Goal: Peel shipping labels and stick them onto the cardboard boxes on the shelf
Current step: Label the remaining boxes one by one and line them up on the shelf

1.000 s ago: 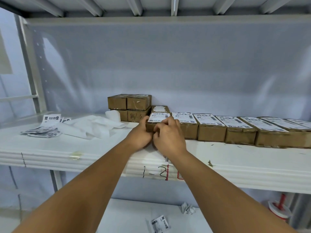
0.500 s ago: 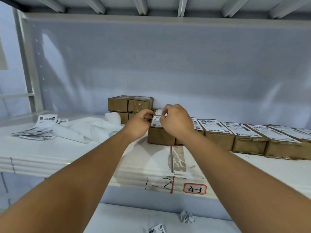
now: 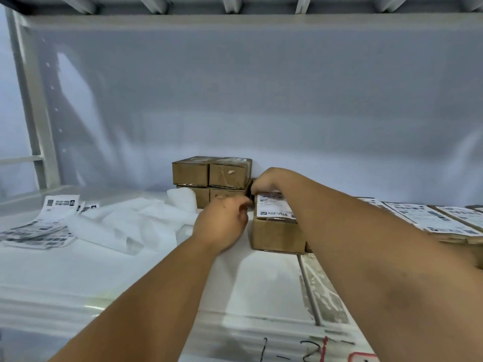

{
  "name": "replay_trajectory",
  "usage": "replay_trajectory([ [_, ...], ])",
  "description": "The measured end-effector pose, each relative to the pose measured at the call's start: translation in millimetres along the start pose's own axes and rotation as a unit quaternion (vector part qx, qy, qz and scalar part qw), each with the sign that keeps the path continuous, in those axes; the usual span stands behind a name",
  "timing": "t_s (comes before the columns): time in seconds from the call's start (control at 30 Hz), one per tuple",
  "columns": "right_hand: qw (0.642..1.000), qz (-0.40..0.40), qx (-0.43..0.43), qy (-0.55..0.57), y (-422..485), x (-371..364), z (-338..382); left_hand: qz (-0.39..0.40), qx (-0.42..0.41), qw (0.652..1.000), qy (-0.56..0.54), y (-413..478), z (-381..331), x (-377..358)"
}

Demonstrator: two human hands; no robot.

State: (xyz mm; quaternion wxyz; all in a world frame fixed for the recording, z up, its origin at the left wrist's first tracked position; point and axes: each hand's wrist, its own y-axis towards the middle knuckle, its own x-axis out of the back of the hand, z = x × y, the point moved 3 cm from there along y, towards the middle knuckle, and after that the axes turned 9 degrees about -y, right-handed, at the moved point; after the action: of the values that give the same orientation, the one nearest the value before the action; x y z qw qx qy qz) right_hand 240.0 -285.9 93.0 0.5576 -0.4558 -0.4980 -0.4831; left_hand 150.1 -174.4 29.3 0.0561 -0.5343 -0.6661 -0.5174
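Note:
A cardboard box (image 3: 277, 235) with a white shipping label (image 3: 273, 207) on top stands on the white shelf (image 3: 78, 270). My right hand (image 3: 266, 182) reaches over its far end, fingers curled down onto a box behind it that is mostly hidden. My left hand (image 3: 222, 223) is at the labelled box's left rear corner with its fingers curled; whether they hold anything is hidden. A stack of unlabelled boxes (image 3: 209, 173) sits just to the left, against the back wall. More labelled boxes (image 3: 428, 218) run in a row to the right, partly behind my right forearm.
Loose label sheets (image 3: 39, 231) lie in a pile at the left of the shelf, with crumpled white backing paper (image 3: 125, 223) beside them. A grey upright post (image 3: 34, 113) stands at the far left. Handwritten marks show on the shelf's front edge.
Both hands left the front box's near top and moved toward its far end. My right hand now reaches behind it. The view has come closer and tilted up.

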Motion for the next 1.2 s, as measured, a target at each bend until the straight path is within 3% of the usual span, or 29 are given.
replay_trajectory([
  [0.2,0.999,-0.010,-0.034,0.008,15,-7,-2,0.038,0.031,0.998,-0.040,0,-3,-2],
  [0.37,0.991,-0.083,-0.098,0.034,20,-12,-5,0.058,0.053,0.995,-0.066,-3,-6,0],
  [0.67,0.967,-0.177,-0.110,0.147,10,-5,-13,0.056,0.046,0.991,-0.109,-6,-10,3],
  [1.03,0.904,-0.305,-0.154,0.257,1,10,-17,0.064,0.057,0.992,-0.090,-2,-7,-1],
  [1.2,0.892,-0.324,-0.147,0.279,-14,22,-12,0.054,0.062,0.993,-0.080,-2,1,-5],
])
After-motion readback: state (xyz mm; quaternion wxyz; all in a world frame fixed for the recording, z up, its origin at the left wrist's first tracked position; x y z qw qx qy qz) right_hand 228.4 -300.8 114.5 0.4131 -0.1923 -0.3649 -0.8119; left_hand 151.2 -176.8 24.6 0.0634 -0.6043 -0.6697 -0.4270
